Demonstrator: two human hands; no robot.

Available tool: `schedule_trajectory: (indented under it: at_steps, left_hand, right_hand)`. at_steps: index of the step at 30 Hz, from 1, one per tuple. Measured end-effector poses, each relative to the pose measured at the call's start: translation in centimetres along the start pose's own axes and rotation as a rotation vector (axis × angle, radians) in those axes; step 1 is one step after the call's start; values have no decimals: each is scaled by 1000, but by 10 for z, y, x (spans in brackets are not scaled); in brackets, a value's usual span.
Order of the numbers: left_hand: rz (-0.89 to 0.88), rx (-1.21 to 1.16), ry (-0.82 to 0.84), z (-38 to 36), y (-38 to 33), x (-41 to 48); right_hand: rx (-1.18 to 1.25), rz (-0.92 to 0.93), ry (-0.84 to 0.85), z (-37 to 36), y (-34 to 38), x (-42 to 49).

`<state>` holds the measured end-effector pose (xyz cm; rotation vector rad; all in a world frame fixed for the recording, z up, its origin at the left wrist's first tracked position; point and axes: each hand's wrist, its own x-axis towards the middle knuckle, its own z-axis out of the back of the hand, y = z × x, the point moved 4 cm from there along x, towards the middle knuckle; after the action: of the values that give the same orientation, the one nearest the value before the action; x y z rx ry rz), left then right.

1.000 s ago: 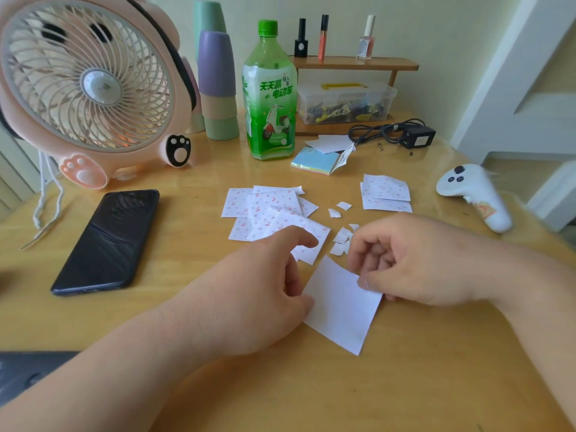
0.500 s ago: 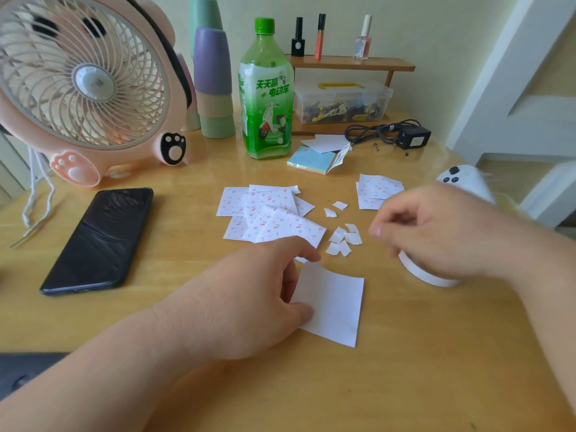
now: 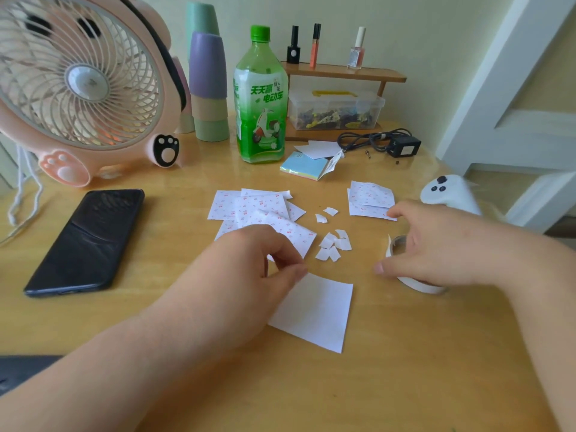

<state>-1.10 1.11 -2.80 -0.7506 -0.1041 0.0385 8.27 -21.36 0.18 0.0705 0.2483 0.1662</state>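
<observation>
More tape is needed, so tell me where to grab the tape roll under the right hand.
Pinch the tape roll across its outer rim from above, thumb near side, fingers far side: it lies flat on the table, hole up, the right hand directly over it.

Tape roll [image 3: 419, 287] mostly hidden beneath right grip [image 3: 436, 244]; hold unclear. Left grip [image 3: 246, 275] covers one corner of paper square [image 3: 314, 310].

Glossy varnished wooden table [image 3: 405, 385], matt white paper square [image 3: 318, 313], glossy black glass phone [image 3: 87, 241], shiny green plastic bottle [image 3: 260, 120], smooth pink plastic fan [image 3: 78, 88]
</observation>
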Motion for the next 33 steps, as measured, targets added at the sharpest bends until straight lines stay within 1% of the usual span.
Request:
schedule_trajectory:
  at_steps: [3, 5, 8, 11, 13, 14, 16, 18, 20, 21, 23, 27, 30, 33]
  left_hand:
    - [25, -99, -72, 6, -1, 0]
    - [40, -167, -84, 8, -3, -1]
    - [58, -258, -107, 10, -5, -1]
    - [74, -323, -134, 12, -5, -1]
    - [65, -351, -145, 12, -3, 0]
    - [51, -364, -146, 12, -2, 0]
    - [36, -477, -143, 13, -3, 1]
    - [49, -678, -90, 11, -6, 0]
    - [64, -860, -45, 9, -6, 0]
    - [66, -942, -33, 8, -6, 0]
    - [50, -1052, -25, 8, -5, 0]
    - [-13, -1113, -78, 10, -5, 1]
    - [-28, -1129, -110, 10, -4, 0]
    - [-23, -1170, -145, 10, -3, 0]
  right_hand:
    - [-55, -80, -21, -1, 4, -1]
    - [-68, -108, -12, -2, 4, 0]
    - [-29, -77, -13, -4, 5, 2]
    - [47, -5, -22, -6, 4, 6]
    - [144, 80, -71, -2, 3, 4]
    - [227, 164, -101, 2, 6, 0]
    - [513, 377, -121, 9, 21, -14]
    - [840, 551, -46, 12, 42, -33]
    - [1033, 659, 58, 5, 60, -46]
    - [1078, 690, 95, 0, 67, -50]
    - [1106, 728, 113, -7, 77, -54]
    - [1170, 746, 53, -12, 83, -57]
    - [1204, 758, -6, -16, 88, -59]
    - [1241, 717, -62, -19, 90, -58]
